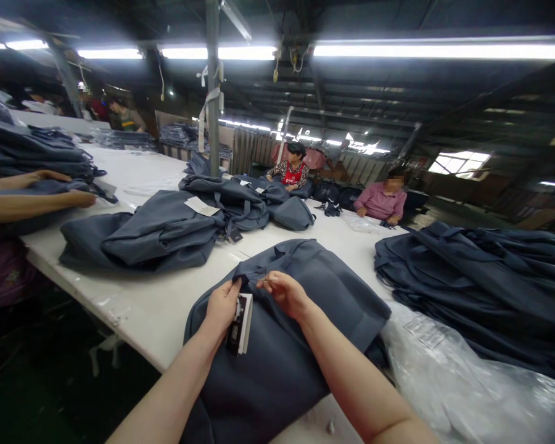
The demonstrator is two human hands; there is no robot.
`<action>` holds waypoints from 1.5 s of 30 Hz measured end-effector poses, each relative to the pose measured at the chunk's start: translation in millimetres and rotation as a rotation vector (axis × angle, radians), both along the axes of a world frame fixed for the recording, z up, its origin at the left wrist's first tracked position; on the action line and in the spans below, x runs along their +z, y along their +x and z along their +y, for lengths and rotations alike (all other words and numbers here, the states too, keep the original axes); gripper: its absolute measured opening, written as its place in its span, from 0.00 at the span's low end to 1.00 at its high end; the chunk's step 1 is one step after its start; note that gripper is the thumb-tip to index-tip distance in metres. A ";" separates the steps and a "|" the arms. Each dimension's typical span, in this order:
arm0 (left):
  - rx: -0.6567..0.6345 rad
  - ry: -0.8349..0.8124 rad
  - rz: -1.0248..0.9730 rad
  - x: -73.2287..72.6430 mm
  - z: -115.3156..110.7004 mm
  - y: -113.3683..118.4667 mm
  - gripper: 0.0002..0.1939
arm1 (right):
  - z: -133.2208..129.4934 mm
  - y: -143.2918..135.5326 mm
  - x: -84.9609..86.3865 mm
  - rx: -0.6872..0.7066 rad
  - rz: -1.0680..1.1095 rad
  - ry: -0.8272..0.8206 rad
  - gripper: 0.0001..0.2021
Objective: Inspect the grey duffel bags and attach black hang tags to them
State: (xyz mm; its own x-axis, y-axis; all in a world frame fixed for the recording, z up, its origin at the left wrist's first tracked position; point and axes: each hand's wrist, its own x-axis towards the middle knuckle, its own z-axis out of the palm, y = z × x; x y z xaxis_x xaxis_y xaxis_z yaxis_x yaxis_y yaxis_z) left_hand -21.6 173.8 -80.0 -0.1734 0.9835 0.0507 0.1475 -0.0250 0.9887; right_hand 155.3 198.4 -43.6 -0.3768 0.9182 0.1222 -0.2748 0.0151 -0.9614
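A dark blue-grey fabric bag (pixel 300 345) lies in front of me on the table, draped toward my body. My left hand (pixel 224 303) is closed on a dark loop at the top of the bag. Just below its fingers hangs a folded hang tag (pixel 245 324), black on one side and white on the other. Close by, my right hand (pixel 284 291) is closed in a pinch, and a thin dark string seems to run from its fingertips toward the loop.
More blue-grey bags (pixel 166 231) lie on the white table (pixel 134 296). A tall stack of them (pixel 481 283) and clear plastic bags (pixel 467 376) are at my right. A person's arms (pixel 41 200) reach in at left; two people sit across the table. A metal post (pixel 213 92) stands behind.
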 end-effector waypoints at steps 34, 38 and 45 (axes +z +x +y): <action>-0.029 -0.051 -0.141 8.0 3.5 1.7 0.18 | -33.7 -3.3 -12.4 -0.195 -0.158 -0.450 0.17; -0.115 -0.169 -0.207 15.5 23.0 -6.1 0.17 | -17.1 -1.7 -13.9 -0.224 -0.100 -0.531 0.13; -0.147 -0.252 -0.203 22.8 36.3 -11.8 0.14 | -14.5 2.3 -15.2 -0.167 -0.041 -0.658 0.14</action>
State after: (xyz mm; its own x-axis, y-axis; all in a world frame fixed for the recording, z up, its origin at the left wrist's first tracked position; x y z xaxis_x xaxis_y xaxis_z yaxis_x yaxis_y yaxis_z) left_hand -33.4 210.2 -57.1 -0.0105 0.9760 -0.2175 -0.0399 0.2169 0.9754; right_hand 157.6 183.9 -58.9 -0.2154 0.8429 -0.4931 -0.2828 -0.5371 -0.7947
